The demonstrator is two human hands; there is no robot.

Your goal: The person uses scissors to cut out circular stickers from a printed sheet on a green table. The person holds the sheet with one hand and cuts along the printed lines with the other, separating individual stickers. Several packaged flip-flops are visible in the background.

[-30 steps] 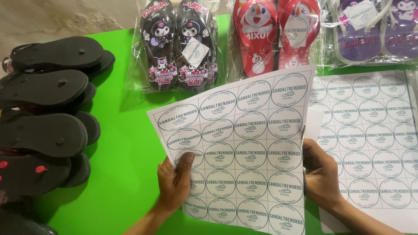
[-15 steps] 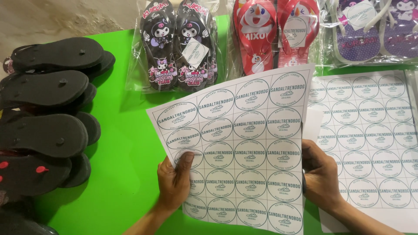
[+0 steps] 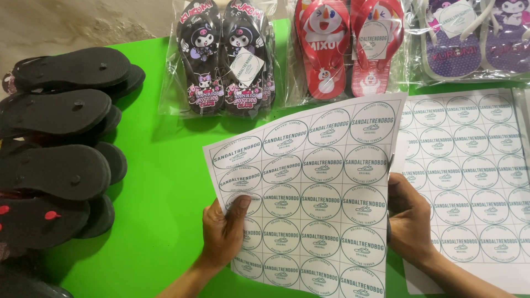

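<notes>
Held up over the green table (image 3: 160, 182): 1 white sticker sheet (image 3: 314, 193), printed with rows of round dark-green labels. Left hand (image 3: 223, 232) clamped on its lower left edge, thumb lying across the printed face. Right hand (image 3: 408, 221) closed on the right edge, fingers hidden behind the paper. Hands apart, 1 on each side of the sheet. Compared with half a second ago, almost nothing changed: same grip on both edges, sheet at much the same tilt, left thumb on the same round label.

Flat on the table to the right, partly under the right hand: a second sticker sheet (image 3: 469, 165) of the same round labels, just beside the held one and overlapped by its right edge.

Along the far edge, 3 clear plastic bags, each with 1 pair of sandals inside. Far middle: black cartoon sandals (image 3: 226, 55), a small white tag resting on the bag. To their right: red cartoon sandals (image 3: 348, 47), a round white label on the right sandal. Far right: purple cartoon sandals (image 3: 475, 36), partly cut off by the frame.

At the left edge, unbagged: stacked plain black sandals (image 3: 61, 143), soles up, 1 near one showing red strap plugs.
</notes>
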